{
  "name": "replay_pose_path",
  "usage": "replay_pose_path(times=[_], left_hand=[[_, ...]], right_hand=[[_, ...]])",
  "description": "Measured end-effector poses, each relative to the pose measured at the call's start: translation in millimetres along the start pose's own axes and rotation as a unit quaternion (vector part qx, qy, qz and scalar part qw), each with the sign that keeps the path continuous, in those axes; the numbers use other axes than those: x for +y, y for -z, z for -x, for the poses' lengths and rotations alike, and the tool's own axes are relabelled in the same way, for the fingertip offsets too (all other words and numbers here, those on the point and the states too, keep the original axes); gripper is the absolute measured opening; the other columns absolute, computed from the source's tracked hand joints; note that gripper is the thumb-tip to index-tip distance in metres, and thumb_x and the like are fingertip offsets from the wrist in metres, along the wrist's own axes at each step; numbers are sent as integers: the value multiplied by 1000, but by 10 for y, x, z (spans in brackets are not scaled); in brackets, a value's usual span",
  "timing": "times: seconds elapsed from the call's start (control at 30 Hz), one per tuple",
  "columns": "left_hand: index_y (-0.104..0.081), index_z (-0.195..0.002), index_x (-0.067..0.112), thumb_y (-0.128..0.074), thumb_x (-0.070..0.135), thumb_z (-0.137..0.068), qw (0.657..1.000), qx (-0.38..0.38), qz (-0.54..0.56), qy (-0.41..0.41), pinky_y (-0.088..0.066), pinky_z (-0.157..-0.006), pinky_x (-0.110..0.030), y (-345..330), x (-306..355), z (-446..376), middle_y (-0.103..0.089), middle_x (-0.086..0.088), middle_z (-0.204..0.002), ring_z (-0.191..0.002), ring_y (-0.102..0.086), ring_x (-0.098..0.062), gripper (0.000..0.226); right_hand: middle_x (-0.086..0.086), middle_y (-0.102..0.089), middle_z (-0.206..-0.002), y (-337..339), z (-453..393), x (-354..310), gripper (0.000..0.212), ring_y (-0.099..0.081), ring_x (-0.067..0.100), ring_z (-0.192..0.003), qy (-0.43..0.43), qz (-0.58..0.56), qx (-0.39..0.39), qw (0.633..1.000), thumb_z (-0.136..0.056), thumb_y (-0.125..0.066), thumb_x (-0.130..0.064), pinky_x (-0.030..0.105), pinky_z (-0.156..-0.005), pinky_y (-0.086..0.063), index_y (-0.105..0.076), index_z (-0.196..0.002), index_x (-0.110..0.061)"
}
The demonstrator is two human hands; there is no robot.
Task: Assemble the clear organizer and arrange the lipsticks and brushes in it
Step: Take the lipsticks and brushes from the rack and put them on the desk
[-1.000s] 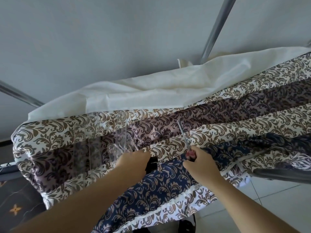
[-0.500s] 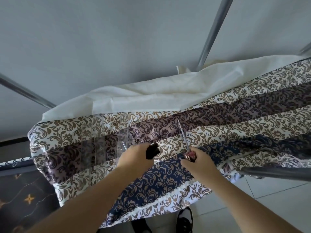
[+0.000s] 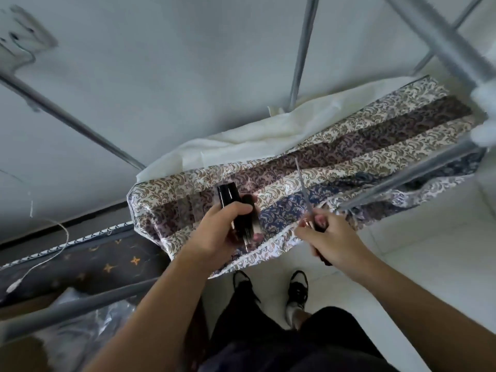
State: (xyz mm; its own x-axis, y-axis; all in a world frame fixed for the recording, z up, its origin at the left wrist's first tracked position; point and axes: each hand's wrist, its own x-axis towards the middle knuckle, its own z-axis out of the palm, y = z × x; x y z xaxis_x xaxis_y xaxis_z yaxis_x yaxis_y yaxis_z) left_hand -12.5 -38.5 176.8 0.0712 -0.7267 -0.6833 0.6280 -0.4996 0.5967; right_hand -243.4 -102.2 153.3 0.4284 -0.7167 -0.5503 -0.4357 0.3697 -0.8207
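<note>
Over the patterned cloth (image 3: pixel 349 135): left hand (image 3: pixel 222 226) clenched round black lipsticks (image 3: pixel 228 197) and a dark brush (image 3: pixel 248 224), right hand (image 3: pixel 330 237) gripping a thin brush (image 3: pixel 302 181) by its handle, tip pointing away. Clear organizer (image 3: pixel 188 210) faintly visible on the cloth just left of the left hand, apparently assembled already. Judged step: gathering items for loading. Next: bringing each bundle over the organizer and lowering pieces upright into separate compartments, releasing one at a time.
</note>
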Motion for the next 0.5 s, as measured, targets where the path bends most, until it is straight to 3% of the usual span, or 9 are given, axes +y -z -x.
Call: replay_pose_path(times=[0.13, 0.23, 0.33, 0.5], left_hand=[[-72, -106, 7, -63, 13, -81, 992, -109, 14, 59, -47, -52, -31, -63, -49, 389, -67, -9, -88, -64, -58, -23, 28], [-78, -96, 11, -64, 15, -78, 983, -153, -27, 101, -53, -59, -35, -178, -147, 481, -65, -9, -85, -72, -55, -25, 23], [-69, -105, 7, -64, 10, -79, 968, -169, -109, 150, -53, -55, -34, -405, -269, 522, -65, -10, -83, -75, -68, -27, 27], [-60, -105, 4, -61, 10, -75, 908, -257, -262, 204, -47, -44, -28, -923, -627, 660, -65, -9, -78, -60, -66, -21, 31]], right_hand=[[11, -47, -57, -122, 713, -22, 14, -44, 19, -45, 8, -48, 43, 998, -86, -72, -20, 27, -45, -39, -61, -83, -12], [7, -53, -53, -203, 1121, 34, 12, -46, 12, -38, 2, -100, 127, 987, -86, -72, -17, 19, -39, -38, -63, -78, -16], [9, -55, -55, -286, 1540, 144, 10, -49, 15, -41, -17, -182, 220, 958, -87, -73, -18, 20, -40, -39, -65, -80, -17], [11, -60, -56, -521, 2340, 496, 8, -51, 22, -47, -28, -281, 367, 886, -84, -73, -25, 28, -42, -39, -67, -79, -23]])
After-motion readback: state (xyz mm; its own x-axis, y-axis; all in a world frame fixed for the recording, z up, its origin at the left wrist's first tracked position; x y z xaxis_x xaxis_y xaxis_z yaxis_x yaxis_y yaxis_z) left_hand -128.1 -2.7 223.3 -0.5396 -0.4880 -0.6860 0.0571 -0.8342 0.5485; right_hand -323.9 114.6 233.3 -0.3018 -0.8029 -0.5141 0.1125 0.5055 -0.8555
